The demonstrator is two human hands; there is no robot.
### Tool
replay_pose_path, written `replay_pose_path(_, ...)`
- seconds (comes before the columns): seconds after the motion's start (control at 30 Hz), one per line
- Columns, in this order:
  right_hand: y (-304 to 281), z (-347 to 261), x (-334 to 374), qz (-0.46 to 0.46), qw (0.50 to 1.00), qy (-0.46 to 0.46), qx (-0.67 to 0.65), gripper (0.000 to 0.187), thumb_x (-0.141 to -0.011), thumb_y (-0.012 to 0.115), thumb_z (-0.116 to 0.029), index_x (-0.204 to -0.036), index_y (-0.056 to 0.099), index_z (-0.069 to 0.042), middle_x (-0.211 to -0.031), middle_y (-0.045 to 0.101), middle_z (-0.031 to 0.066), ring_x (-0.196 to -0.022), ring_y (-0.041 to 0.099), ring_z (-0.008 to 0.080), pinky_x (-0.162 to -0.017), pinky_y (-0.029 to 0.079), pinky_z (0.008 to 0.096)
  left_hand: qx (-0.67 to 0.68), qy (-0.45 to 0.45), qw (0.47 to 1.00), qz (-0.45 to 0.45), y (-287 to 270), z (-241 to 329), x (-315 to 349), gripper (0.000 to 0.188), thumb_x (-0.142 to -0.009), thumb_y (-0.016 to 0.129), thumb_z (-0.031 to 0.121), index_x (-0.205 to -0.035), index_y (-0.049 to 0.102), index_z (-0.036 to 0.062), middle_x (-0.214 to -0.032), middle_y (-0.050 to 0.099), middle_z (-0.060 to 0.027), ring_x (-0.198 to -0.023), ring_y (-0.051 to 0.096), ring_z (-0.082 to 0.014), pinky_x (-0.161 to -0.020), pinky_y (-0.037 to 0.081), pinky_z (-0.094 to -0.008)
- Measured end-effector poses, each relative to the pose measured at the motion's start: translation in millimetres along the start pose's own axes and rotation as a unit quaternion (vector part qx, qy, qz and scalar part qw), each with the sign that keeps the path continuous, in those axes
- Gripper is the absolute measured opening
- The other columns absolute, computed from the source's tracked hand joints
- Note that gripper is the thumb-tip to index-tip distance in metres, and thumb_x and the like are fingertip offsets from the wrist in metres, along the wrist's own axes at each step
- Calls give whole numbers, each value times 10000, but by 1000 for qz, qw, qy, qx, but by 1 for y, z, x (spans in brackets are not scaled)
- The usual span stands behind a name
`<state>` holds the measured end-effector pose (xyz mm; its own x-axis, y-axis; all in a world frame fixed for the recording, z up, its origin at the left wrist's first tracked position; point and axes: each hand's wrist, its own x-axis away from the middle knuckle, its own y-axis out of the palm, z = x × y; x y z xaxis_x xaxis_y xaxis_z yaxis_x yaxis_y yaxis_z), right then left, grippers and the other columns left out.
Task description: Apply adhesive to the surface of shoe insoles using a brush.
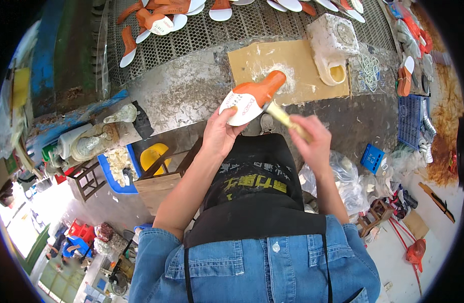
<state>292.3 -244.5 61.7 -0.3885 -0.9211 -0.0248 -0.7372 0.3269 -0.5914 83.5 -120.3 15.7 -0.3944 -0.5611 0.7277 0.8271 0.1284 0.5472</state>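
Note:
My left hand [221, 133] grips a shoe insole [263, 92] by its white, printed end, thumb on top. The insole's orange part points away to the upper right, above a brown cardboard sheet [252, 59]. In my right hand [311, 140], a brush [279, 114] with a pale yellow handle is held with fingers wrapped round it. Its head meets the insole's edge where orange and white join; whether it presses on the surface is hard to tell. White smears [288, 70] mark the cardboard just beyond the insole.
A crusted white container [338, 43] with an opening stands on the cardboard's right. Several orange-and-white insoles lie on the mesh belt [176, 48] at the back. String [369, 70] and stacked insoles [404, 81] are farther right. A blue bin [121, 189] of scraps stands at lower left.

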Motion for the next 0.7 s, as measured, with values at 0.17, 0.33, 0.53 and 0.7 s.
replay_pose_path(0.17, -1, 5, -5, 65, 995, 16, 72, 268, -819, 745, -60, -1087, 726, -64, -843, 635, 110, -743, 637, 266, -692, 512, 347, -29, -5, 1000, -10, 13, 7, 3, 412, -963, 575, 94, -1355, 477, 14, -1247, 641, -127, -1108, 669, -221, -906, 594, -381)
replay_pose_path(0.33, -33, 37, -4, 143, 987, 54, 55, 247, -836, 751, -74, -1079, 721, -42, -849, 664, 85, -730, 634, 188, -688, 501, 303, -67, 16, 997, -40, 8, 14, 5, 392, -959, 600, 106, -1329, 521, 4, -1247, 649, -125, -1130, 657, -232, -925, 575, -422)
replay_pose_path(0.53, -117, 97, -12, 172, 971, 156, 54, 262, -813, 785, -122, -1044, 724, -12, -813, 676, 50, -711, 599, 112, -672, 492, 280, -142, 45, 984, -101, 20, 30, 20, 414, -948, 631, 85, -1340, 543, -14, -1212, 674, -106, -1069, 672, -194, -883, 558, -355)
replay_pose_path(0.7, -168, 167, -68, 64, 989, 75, 111, 269, -765, 809, -204, -957, 736, -31, -825, 709, 90, -724, 658, 179, -682, 524, 311, -204, 123, 964, -116, 60, 31, 11, 384, -930, 668, 58, -1295, 596, -36, -1190, 688, -83, -1040, 665, -141, -902, 524, -287)
